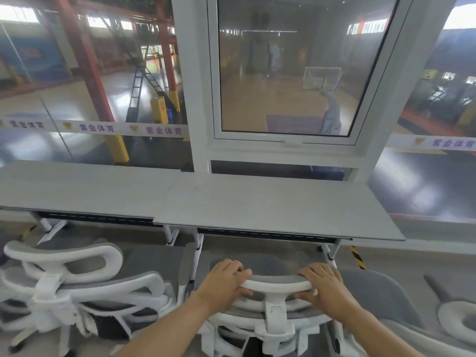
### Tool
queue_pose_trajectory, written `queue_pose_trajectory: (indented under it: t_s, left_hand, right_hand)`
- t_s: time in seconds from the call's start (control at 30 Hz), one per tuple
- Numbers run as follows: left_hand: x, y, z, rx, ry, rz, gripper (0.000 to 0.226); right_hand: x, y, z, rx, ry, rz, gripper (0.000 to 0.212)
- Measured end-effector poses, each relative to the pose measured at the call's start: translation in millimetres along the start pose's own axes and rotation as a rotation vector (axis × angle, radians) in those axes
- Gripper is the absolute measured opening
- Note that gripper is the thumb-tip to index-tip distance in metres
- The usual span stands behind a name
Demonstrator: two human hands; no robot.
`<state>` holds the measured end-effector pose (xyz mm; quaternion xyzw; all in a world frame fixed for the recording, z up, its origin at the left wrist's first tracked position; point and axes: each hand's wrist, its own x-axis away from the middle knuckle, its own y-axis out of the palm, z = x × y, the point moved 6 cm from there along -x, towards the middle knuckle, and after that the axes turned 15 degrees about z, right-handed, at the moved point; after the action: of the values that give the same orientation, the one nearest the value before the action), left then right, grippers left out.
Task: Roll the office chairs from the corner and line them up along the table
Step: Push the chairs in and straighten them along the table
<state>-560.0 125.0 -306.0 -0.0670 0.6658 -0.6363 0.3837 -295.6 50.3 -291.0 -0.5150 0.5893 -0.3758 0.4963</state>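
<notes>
A white-framed office chair with grey mesh [277,323] stands right in front of me, its seat facing the long grey table [231,199]. My left hand [224,284] grips the left end of its headrest [279,282], fingers over the top and thumb underneath. My right hand [324,287] grips the right end the same way. A second matching chair [74,282] stands to the left, also facing the table. Part of a third chair [456,318] shows at the lower right edge.
The table runs along a glass wall with a white window frame [283,143]. Table legs [198,243] stand between the two chairs. A black-and-yellow striped floor marking [356,257] lies right of the table's end, with open grey floor around it.
</notes>
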Motion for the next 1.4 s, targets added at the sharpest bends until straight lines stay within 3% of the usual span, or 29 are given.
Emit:
queue_pose_trajectory:
  t_s: [0.3,0.57,1.4]
  left_hand:
    - [-8,-6,-22,-0.004,-0.041,0.022,0.043]
    - [-11,2,-27,-0.004,-0.049,0.044,0.044]
    - [-12,-5,-30,0.056,-0.067,0.056,0.044]
  right_hand:
    - [-29,14,-4,-0.156,-0.054,0.044,0.073]
    - [-36,11,0,-0.152,-0.058,0.055,0.058]
    - [-30,19,-2,-0.151,-0.013,0.08,0.059]
